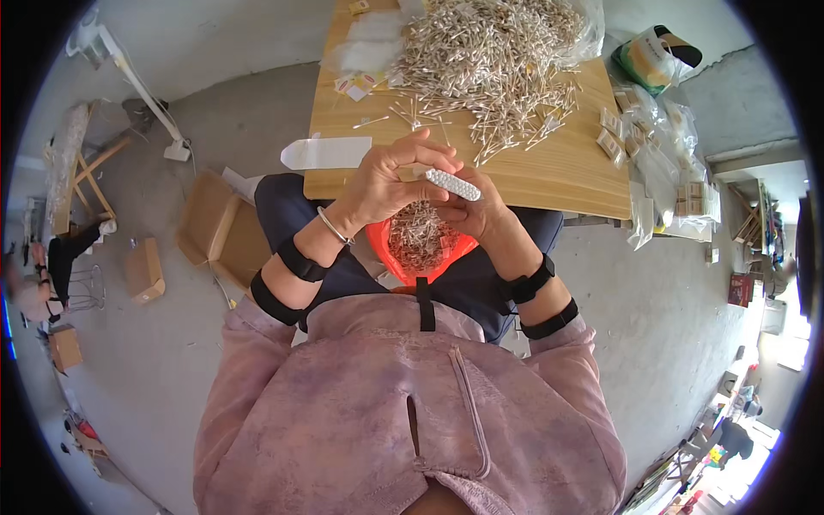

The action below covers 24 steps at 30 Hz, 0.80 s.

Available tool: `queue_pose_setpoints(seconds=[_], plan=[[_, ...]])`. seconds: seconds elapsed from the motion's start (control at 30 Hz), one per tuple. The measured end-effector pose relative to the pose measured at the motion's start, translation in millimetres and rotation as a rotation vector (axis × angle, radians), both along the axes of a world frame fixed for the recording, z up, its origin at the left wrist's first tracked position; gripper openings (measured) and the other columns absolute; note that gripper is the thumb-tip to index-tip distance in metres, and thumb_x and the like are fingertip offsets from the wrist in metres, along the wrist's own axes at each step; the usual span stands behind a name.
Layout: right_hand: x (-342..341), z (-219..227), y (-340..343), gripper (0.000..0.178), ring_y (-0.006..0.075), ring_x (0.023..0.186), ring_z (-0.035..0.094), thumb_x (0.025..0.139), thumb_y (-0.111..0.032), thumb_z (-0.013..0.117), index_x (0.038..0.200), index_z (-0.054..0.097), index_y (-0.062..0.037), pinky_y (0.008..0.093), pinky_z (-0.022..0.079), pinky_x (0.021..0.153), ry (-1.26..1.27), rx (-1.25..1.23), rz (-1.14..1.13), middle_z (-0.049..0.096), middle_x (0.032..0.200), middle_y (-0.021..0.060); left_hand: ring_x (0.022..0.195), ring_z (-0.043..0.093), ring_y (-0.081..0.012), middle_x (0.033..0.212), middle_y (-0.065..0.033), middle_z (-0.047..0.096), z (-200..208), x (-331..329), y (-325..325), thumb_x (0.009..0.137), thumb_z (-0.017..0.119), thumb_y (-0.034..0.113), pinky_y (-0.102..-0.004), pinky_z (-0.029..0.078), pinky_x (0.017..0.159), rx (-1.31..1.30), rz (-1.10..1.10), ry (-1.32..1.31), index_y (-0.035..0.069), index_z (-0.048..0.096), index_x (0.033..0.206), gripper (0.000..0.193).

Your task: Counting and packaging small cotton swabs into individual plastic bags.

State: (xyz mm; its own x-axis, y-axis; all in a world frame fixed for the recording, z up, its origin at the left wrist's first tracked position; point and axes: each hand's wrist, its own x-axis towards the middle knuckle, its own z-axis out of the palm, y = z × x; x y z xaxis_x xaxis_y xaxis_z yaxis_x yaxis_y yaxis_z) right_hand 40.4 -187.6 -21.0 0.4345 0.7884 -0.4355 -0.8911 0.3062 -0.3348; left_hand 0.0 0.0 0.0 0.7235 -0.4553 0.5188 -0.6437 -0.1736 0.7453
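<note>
Over the near edge of the table, both my hands are closed around a flat bundle of cotton swabs (pixel 454 184), its white tips facing up in a tight row. My left hand (pixel 378 182) pinches it from the left, fingers curled over its far side. From the right, my right hand (pixel 482 210) grips the other end; some of its fingers are hidden. Just below the hands, in my lap, a red bag (pixel 383 249) holds many loose cotton swabs (pixel 421 236). To the left of my left hand, a flat white pouch (pixel 330 153) lies across the table edge.
A large heap of cotton swabs (pixel 493 60) covers the far part of the wooden table (pixel 558 184). Clear bags and small packs (pixel 661 146) sit at the table's right side. An open cardboard box (pixel 215 227) stands on the floor to the left.
</note>
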Motion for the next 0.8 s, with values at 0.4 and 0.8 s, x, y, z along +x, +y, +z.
queue_pose_setpoints(seconds=[0.4, 0.8], plan=[[19, 21, -7, 0.017, 0.0127, 0.05, 0.054, 0.086, -0.01, 0.056, 0.075, 0.059, 0.0024, 0.0261, 0.039, 0.043, -0.981, -0.639, -0.351, 0.057, 0.06, 0.004, 0.104, 0.057, -0.0141, 0.112, -0.008, 0.059, -10, -9, -11, 0.09, 0.058, 0.042, -0.0285, 0.045, 0.092, -0.716, 0.111, 0.991, 0.002, 0.048, 0.127, 0.056], [32, 20, -2, 0.019, 0.0096, 0.069, 0.057, 0.089, -0.017, 0.061, 0.091, 0.065, 0.0012, 0.0279, 0.046, 0.062, -1.402, -0.578, -0.095, 0.063, 0.073, 0.0053, 0.075, 0.062, -0.0091, 0.084, -0.0034, 0.066, 0, 6, -12, 0.085, 0.068, 0.018, -0.0243, 0.053, 0.067, -0.566, 0.432, 0.901, 0.001, 0.066, 0.094, 0.02]])
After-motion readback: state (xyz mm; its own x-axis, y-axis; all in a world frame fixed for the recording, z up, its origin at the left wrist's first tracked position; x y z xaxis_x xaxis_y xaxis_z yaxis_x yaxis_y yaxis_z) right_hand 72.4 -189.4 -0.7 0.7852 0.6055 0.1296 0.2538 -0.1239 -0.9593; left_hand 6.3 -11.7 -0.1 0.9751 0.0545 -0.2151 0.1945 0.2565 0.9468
